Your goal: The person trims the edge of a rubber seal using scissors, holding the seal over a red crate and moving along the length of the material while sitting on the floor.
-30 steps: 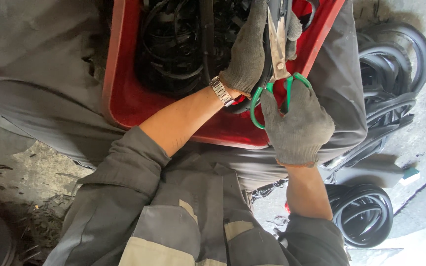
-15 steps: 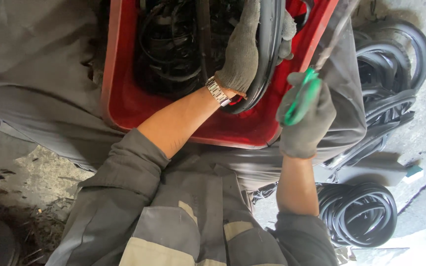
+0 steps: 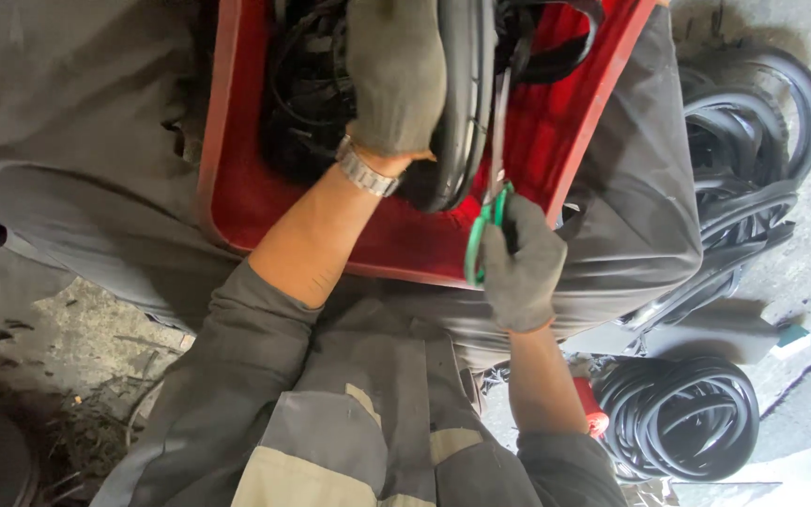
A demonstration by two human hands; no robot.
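My left hand (image 3: 396, 70), in a grey knit glove with a metal watch at the wrist, grips a thick black rubber strip (image 3: 462, 113) that loops over the red plastic crate (image 3: 237, 197). My right hand (image 3: 521, 272), also gloved, holds green-handled scissors (image 3: 488, 221). Their blades point up along the strip, close beside it. The crate rests on my lap and is filled with tangled black rubber strips (image 3: 307, 84).
Coils of black rubber strip lie on the concrete floor at the right (image 3: 753, 160) and lower right (image 3: 682, 413). A small red object (image 3: 590, 406) sits by my right forearm. Dirt and debris cover the ground at the left (image 3: 68, 376).
My right hand swung out to the right with the scissors, then came back in beside the strip, blades pointing up. My left hand slid higher on the strip.
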